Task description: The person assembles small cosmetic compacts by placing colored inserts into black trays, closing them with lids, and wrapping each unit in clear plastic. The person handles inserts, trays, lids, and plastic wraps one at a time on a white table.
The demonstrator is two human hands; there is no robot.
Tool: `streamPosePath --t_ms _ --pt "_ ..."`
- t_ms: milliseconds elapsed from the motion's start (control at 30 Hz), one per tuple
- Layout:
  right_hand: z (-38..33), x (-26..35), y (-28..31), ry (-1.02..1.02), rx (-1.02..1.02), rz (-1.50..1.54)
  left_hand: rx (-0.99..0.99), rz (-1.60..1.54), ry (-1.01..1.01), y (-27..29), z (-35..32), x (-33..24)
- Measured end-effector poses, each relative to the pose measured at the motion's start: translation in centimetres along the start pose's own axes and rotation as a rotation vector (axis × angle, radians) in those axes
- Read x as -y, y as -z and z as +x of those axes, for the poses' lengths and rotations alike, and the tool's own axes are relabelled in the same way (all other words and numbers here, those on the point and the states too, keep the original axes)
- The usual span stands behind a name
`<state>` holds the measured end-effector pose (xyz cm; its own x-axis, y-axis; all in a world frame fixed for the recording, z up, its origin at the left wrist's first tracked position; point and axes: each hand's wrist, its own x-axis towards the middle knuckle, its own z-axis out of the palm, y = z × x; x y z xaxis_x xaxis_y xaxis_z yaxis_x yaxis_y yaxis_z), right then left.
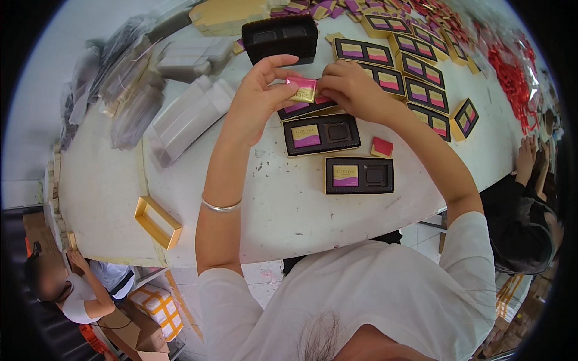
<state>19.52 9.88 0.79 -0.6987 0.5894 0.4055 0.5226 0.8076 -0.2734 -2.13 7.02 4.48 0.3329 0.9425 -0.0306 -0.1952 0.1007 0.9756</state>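
Observation:
My left hand (267,90) pinches a pink-and-gold wrapped chocolate square (302,90) between thumb and fingers. Beside it, the bent fingers of my right hand (352,87) are closed over the right end of a small dark-lined gift box (310,113). A bit of pink shows at those fingertips, but what they grip is hidden. Nearer to me lie two more boxes, a middle box (343,146) and a front box (359,191). Each has a purple-and-gold square at left and a bare dark compartment at right. A loose pink square (382,147) rests on the table beside them.
Filled boxes (425,94) stand in rows at right, near red ribbons (509,84). Dark plastic trays (280,39) are stacked at the back. Clear plastic sleeves (189,117) and a gold box frame (158,221) lie left. Other people sit at both table sides.

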Motion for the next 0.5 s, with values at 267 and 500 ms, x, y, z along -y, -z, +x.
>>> streamPosePath --t_ms 267,500 --pt "0.0 4.8 3.7 0.171 -0.273 0.245 0.155 -0.086 0.109 -0.6 -0.7 -0.6" --pt "-2.5 6.1 5.6 0.142 -0.162 0.121 0.297 0.418 0.051 -1.1 -1.4 -1.2"
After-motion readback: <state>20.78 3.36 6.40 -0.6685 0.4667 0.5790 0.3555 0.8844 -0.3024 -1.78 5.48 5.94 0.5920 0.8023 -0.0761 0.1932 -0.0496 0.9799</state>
